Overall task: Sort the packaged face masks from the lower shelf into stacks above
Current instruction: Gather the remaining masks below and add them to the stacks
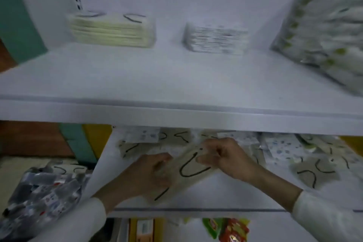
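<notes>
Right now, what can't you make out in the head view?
Head view only:
Print on the middle stack: motion blur.
Lower-shelf masks at the back: hidden by upper shelf edge.
Green-spotted bag: cut by right frame edge.
Left hand grip on the held pack: finger detail blurred.

The left hand (151,171) and right hand (222,157) each grip an end of one beige packaged mask (188,171) with black ear loops, above the lower shelf (216,198). More loose packets (314,167) lie scattered there. On the upper shelf (137,76) stand a cream stack (112,31) and, well apart, what looks like a printed white stack (214,39), badly blurred.
</notes>
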`<state>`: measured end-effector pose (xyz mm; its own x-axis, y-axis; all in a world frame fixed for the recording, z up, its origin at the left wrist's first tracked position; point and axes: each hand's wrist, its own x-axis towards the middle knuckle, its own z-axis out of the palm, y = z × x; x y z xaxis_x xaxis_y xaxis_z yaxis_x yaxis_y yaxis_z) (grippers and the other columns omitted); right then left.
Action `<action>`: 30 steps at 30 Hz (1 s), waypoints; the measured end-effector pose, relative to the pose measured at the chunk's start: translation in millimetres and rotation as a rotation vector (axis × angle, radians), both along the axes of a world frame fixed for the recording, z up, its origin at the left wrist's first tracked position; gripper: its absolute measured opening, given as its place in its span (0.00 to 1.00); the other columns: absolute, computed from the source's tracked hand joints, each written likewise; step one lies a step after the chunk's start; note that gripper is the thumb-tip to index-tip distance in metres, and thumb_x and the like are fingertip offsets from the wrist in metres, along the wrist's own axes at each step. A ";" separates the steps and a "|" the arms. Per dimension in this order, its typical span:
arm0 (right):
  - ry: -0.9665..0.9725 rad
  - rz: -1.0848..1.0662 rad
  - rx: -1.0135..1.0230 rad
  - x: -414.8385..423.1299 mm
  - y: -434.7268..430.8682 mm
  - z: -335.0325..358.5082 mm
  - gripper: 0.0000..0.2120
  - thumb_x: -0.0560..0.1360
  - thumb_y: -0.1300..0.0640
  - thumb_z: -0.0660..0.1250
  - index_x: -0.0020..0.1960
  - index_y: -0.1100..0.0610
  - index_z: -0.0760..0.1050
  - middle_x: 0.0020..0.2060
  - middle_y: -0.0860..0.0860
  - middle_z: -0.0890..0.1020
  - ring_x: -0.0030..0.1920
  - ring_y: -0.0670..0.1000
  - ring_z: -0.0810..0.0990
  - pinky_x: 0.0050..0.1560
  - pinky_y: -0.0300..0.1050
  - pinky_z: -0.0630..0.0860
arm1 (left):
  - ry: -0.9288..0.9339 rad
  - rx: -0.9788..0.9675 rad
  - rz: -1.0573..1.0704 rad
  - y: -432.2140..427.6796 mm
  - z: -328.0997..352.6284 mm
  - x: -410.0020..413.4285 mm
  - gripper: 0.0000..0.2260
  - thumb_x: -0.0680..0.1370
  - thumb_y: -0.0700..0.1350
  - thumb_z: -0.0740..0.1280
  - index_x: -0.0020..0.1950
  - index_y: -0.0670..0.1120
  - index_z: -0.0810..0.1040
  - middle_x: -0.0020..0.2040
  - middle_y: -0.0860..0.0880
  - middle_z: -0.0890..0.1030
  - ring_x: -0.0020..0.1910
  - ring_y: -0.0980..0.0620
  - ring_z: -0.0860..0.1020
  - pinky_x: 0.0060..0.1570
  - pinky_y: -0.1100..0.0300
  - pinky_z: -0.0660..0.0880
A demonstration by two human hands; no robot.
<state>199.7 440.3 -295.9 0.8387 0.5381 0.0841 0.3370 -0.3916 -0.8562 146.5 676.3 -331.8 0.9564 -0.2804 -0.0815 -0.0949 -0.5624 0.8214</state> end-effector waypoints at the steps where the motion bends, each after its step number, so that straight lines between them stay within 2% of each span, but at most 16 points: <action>1: -0.023 -0.005 0.000 -16.0 -10.7 9.6 0.22 0.70 0.54 0.74 0.29 0.61 0.65 0.29 0.50 0.63 0.31 0.45 0.63 0.33 0.37 0.59 | 0.011 -0.009 -0.020 -0.2 14.9 -14.5 0.13 0.67 0.52 0.76 0.48 0.63 0.77 0.46 0.60 0.81 0.47 0.65 0.78 0.47 0.69 0.75; 2: -0.035 -0.013 -0.002 -31.2 -22.0 18.5 0.23 0.70 0.51 0.74 0.31 0.65 0.67 0.29 0.50 0.65 0.31 0.44 0.64 0.33 0.36 0.60 | 0.020 -0.025 -0.044 1.3 26.8 -29.6 0.13 0.66 0.55 0.76 0.48 0.62 0.78 0.46 0.60 0.82 0.47 0.62 0.79 0.47 0.66 0.76; 4: -0.054 -0.020 0.009 -58.7 -44.6 41.7 0.26 0.68 0.43 0.74 0.31 0.64 0.68 0.28 0.48 0.66 0.31 0.43 0.65 0.32 0.37 0.60 | -0.013 -0.050 -0.063 0.5 52.1 -54.7 0.07 0.70 0.49 0.75 0.46 0.58 0.81 0.44 0.58 0.83 0.46 0.59 0.81 0.46 0.64 0.76; 6: -0.052 -0.058 0.051 -76.3 -61.9 75.5 0.29 0.63 0.36 0.73 0.29 0.61 0.67 0.25 0.47 0.66 0.28 0.44 0.65 0.31 0.38 0.60 | -0.074 -0.095 -0.035 -3.5 84.1 -71.7 0.12 0.71 0.41 0.74 0.42 0.60 0.82 0.41 0.59 0.83 0.43 0.62 0.80 0.44 0.69 0.73; 7: -0.064 -0.085 0.080 -80.0 -68.3 97.3 0.30 0.61 0.36 0.74 0.28 0.61 0.66 0.24 0.48 0.65 0.28 0.44 0.65 0.30 0.37 0.60 | -0.120 -0.126 0.002 -7.1 105.1 -76.5 0.14 0.70 0.41 0.75 0.41 0.62 0.81 0.40 0.60 0.82 0.42 0.64 0.79 0.43 0.71 0.72; 8: -0.089 -0.100 0.133 -79.5 -74.0 119.2 0.29 0.60 0.37 0.74 0.28 0.62 0.67 0.24 0.51 0.65 0.27 0.45 0.65 0.30 0.38 0.61 | -0.199 -0.150 0.057 -11.3 128.1 -78.9 0.12 0.68 0.43 0.76 0.41 0.62 0.81 0.39 0.60 0.82 0.41 0.64 0.79 0.43 0.72 0.72; 10: -0.145 -0.128 0.252 -74.8 -78.9 163.6 0.28 0.61 0.40 0.76 0.33 0.66 0.74 0.26 0.59 0.69 0.29 0.49 0.70 0.32 0.41 0.68 | -0.404 -0.217 0.182 -21.0 173.6 -76.9 0.08 0.64 0.49 0.77 0.41 0.54 0.83 0.40 0.57 0.84 0.41 0.62 0.80 0.44 0.70 0.74; 12: -0.145 -0.182 0.399 -64.5 -77.0 197.3 0.20 0.63 0.49 0.77 0.38 0.67 0.79 0.30 0.58 0.77 0.34 0.50 0.77 0.38 0.41 0.75 | -0.540 -0.370 0.314 -31.6 215.7 -67.8 0.08 0.66 0.44 0.77 0.42 0.47 0.83 0.40 0.51 0.84 0.40 0.56 0.81 0.44 0.65 0.77; 14: -0.092 -0.243 0.500 -50.9 -67.1 212.7 0.09 0.66 0.60 0.74 0.42 0.64 0.81 0.34 0.57 0.82 0.39 0.50 0.81 0.44 0.41 0.78 | -0.568 -0.546 0.447 -42.6 244.4 -50.9 0.07 0.68 0.39 0.76 0.44 0.44 0.81 0.40 0.46 0.83 0.42 0.52 0.81 0.44 0.61 0.78; 16: -0.052 -0.323 0.534 -34.8 -54.0 213.3 0.09 0.67 0.63 0.73 0.45 0.66 0.80 0.37 0.62 0.82 0.41 0.52 0.81 0.47 0.45 0.77 | -0.522 -0.690 0.571 -50.8 253.5 -30.7 0.07 0.70 0.37 0.74 0.46 0.44 0.79 0.40 0.41 0.80 0.43 0.49 0.78 0.45 0.58 0.76; 18: 0.021 -0.382 0.560 -17.6 -44.2 200.4 0.08 0.68 0.66 0.74 0.47 0.63 0.80 0.39 0.56 0.84 0.42 0.50 0.83 0.47 0.46 0.77 | -0.455 -0.785 0.652 -54.0 246.8 -11.4 0.07 0.72 0.37 0.72 0.45 0.45 0.78 0.39 0.46 0.77 0.44 0.50 0.76 0.44 0.63 0.75; 20: 0.110 -0.429 0.541 -6.5 -36.8 186.9 0.16 0.64 0.63 0.77 0.51 0.61 0.79 0.46 0.59 0.84 0.48 0.56 0.83 0.52 0.53 0.79 | -0.402 -0.762 0.700 -53.7 232.7 2.7 0.06 0.73 0.37 0.70 0.47 0.46 0.78 0.42 0.48 0.79 0.46 0.50 0.77 0.41 0.67 0.74; 21: 0.126 -0.448 0.530 -2.8 -34.4 182.3 0.18 0.63 0.63 0.77 0.51 0.62 0.79 0.48 0.61 0.83 0.50 0.58 0.82 0.53 0.55 0.79 | -0.369 -0.742 0.713 -52.9 225.5 7.8 0.06 0.74 0.36 0.69 0.49 0.45 0.77 0.44 0.48 0.79 0.47 0.49 0.77 0.42 0.66 0.74; 24: 0.141 -0.485 0.549 5.1 -32.4 177.6 0.15 0.66 0.70 0.72 0.51 0.63 0.77 0.48 0.59 0.83 0.47 0.57 0.81 0.45 0.48 0.78 | -0.290 -0.707 0.703 -50.3 215.2 15.1 0.11 0.73 0.31 0.63 0.50 0.44 0.76 0.44 0.47 0.78 0.46 0.48 0.76 0.42 0.61 0.72; 26: 0.144 -0.487 0.592 5.8 -32.8 178.5 0.15 0.68 0.72 0.68 0.53 0.62 0.76 0.48 0.58 0.83 0.47 0.56 0.81 0.42 0.45 0.77 | -0.318 -0.689 0.655 -49.3 216.5 16.3 0.14 0.73 0.29 0.60 0.50 0.45 0.76 0.45 0.47 0.80 0.46 0.49 0.78 0.45 0.60 0.75; 30: 0.070 -0.473 0.538 4.6 -35.1 176.5 0.14 0.70 0.71 0.65 0.53 0.60 0.74 0.47 0.52 0.80 0.45 0.48 0.78 0.37 0.34 0.73 | -0.426 -0.629 0.552 -43.1 221.2 13.0 0.15 0.76 0.29 0.59 0.50 0.47 0.77 0.46 0.51 0.81 0.44 0.59 0.79 0.43 0.69 0.76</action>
